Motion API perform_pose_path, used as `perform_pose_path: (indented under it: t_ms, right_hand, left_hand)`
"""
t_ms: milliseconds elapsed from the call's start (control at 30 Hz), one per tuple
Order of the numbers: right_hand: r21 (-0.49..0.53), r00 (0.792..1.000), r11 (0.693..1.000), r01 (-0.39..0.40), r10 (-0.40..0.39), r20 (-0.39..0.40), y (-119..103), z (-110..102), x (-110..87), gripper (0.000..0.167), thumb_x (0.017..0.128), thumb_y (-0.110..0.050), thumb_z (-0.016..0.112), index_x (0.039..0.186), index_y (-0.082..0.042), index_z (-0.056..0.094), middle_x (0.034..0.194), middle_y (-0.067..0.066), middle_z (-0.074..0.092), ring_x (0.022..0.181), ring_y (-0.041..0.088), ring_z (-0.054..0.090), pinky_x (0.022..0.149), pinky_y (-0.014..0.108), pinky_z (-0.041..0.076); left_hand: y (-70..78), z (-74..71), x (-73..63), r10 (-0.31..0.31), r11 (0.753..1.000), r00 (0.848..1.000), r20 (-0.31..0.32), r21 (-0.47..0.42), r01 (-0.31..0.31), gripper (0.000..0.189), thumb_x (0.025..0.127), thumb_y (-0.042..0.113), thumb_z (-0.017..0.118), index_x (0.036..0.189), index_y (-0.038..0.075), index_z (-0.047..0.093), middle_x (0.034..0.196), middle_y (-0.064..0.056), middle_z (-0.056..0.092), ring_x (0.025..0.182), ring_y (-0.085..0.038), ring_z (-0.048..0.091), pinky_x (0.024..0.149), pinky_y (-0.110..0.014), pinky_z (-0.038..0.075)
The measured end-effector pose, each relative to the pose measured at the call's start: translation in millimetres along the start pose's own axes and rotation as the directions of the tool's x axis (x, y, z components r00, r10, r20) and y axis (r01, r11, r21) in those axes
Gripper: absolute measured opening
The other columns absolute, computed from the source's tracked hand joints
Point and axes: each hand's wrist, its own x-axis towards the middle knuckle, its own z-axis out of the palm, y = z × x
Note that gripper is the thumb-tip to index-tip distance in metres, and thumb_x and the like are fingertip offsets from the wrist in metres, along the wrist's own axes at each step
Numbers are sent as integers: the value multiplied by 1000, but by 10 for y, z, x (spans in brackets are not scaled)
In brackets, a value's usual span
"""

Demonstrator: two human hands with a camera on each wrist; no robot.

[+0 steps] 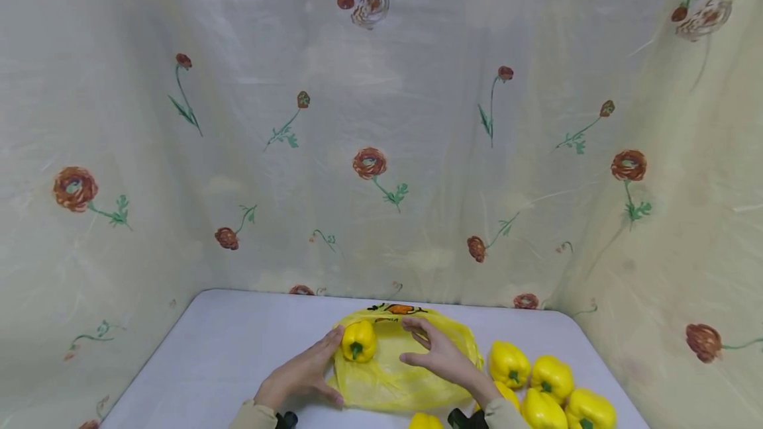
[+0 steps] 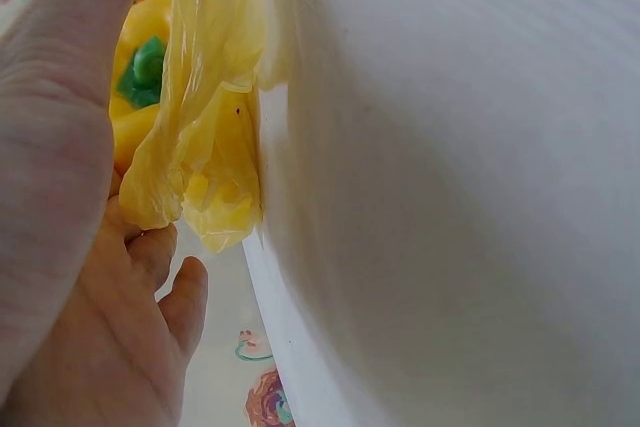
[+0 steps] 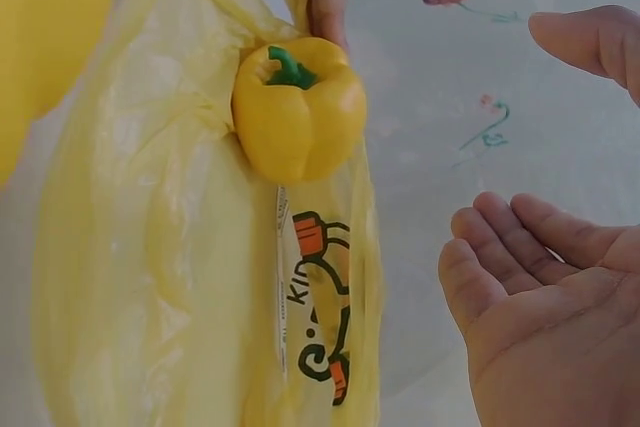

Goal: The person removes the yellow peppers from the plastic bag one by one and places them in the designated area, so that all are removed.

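A yellow plastic bag (image 1: 393, 379) with printed lettering and an orange picture lies on the white table. On its left part sits a yellow bell pepper (image 1: 359, 341), its green stem facing the near side; the right wrist view shows this pepper (image 3: 300, 112) too. Along the pepper's left side is my left hand (image 1: 305, 371), fingertips right at it and the thumb spread apart at the bag's edge. Over the middle of the bag hovers my right hand (image 1: 440, 353), fingers loosely bent, nothing in it. Bag folds (image 2: 215, 127) partly hide the pepper in the left wrist view.
Several more yellow bell peppers (image 1: 551, 376) stand grouped to the right of the bag. Another yellow pepper (image 1: 424, 422) shows at the near edge of the view. A flowered curtain (image 1: 381, 217) rises behind the table and on both sides.
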Motion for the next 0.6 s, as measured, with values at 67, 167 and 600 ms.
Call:
perform_pose_path:
  t_ms: [67, 167, 600]
  right_hand:
    - [-3, 1000, 1000, 0, 0, 1, -12, -3, 36, 72, 88, -32, 71, 147, -10, 34, 150, 15, 38, 142, 35, 32, 118, 41, 30]
    - [2, 1000, 1000, -3, 3, 3, -20, -6, 97, 72, 89, -31, 70, 147, -10, 33, 150, 15, 38, 142, 36, 32, 118, 43, 29]
    - [-42, 1000, 999, 9, -9, -3, -63, 33, 380, 74, 89, -35, 70, 147, -6, 34, 149, 15, 40, 141, 36, 34, 117, 46, 31]
  left_hand:
    - [2, -4, -1, -1, 1000, 1000, 1, -1, 1, 131, 60, 65, 75, 155, 6, 8, 163, -11, 7, 149, -29, 16, 120, -50, 22]
    - [-7, -8, 2, 3, 1000, 1000, 1, -12, -3, 131, 60, 64, 76, 155, 5, 8, 163, -12, 7, 149, -30, 16, 120, -50, 22]
    - [-11, -21, 13, -12, 999, 1000, 15, -34, 13, 131, 60, 63, 78, 155, 6, 8, 163, -11, 8, 149, -30, 17, 120, -50, 22]
